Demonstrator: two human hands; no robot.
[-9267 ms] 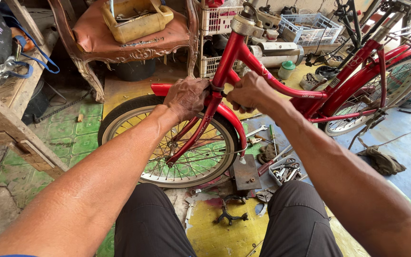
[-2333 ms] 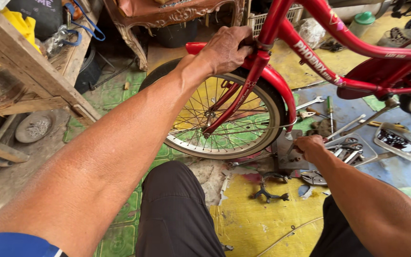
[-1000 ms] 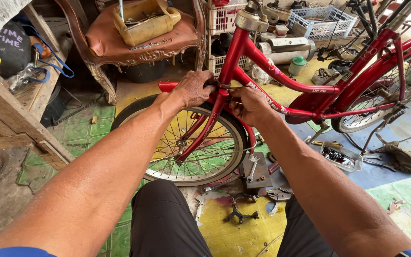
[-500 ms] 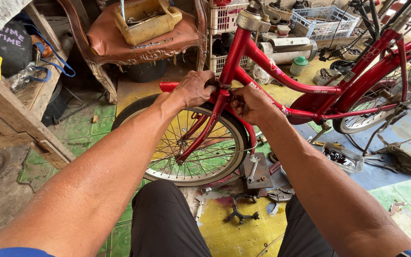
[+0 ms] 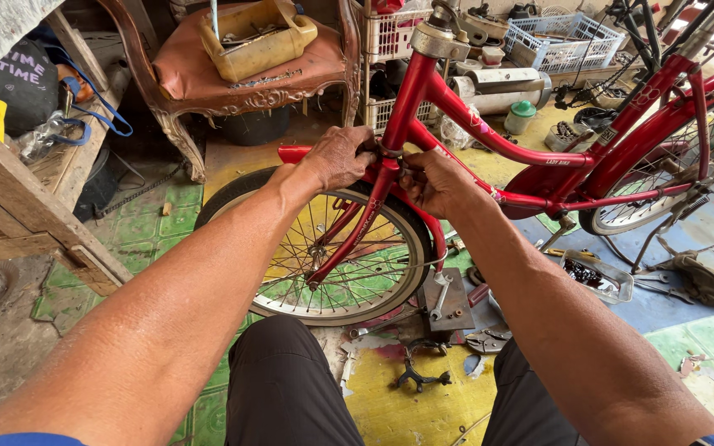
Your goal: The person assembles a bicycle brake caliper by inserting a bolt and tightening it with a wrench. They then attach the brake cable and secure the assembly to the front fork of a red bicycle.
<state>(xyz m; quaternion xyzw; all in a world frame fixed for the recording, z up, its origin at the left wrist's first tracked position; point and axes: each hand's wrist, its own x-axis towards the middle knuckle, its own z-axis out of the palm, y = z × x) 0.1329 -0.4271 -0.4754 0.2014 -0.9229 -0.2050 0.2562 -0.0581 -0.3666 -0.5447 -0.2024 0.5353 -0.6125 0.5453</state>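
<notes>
- Since half a second back, little change: both hands stay at the fork crown; the view has only drifted slightly.
- Red bicycle (image 5: 489,140) stands upright on the floor, front wheel (image 5: 324,248) straight ahead of the knees, frame running off to the right.
- Left hand (image 5: 342,155) grip closed over the top of the fork (image 5: 365,219) and the red mudguard (image 5: 295,154), fingers curled round.
- Right hand (image 5: 433,180) grip cupped against the other side of the crown, just under the down tube; whether it pinches a small part there I cannot tell, as the palm hides it.
- Handling, as a judgement: steel frame, stiff and fairly heavy, painted tubes likely slick; spokes and mudguard are thin and would bend. Best hold looks to be the fork crown or head tube, not the wheel.
- Floor below: a spanner (image 5: 440,296) on a dark metal plate, a loose brake caliper (image 5: 419,373) on yellow ground between the legs, a clear tray (image 5: 597,277) of small parts to the right.
- Farther out: wooden armchair (image 5: 233,78) with a yellow cut-open jug (image 5: 258,37) on the seat, white crates (image 5: 390,37) behind the head tube.
</notes>
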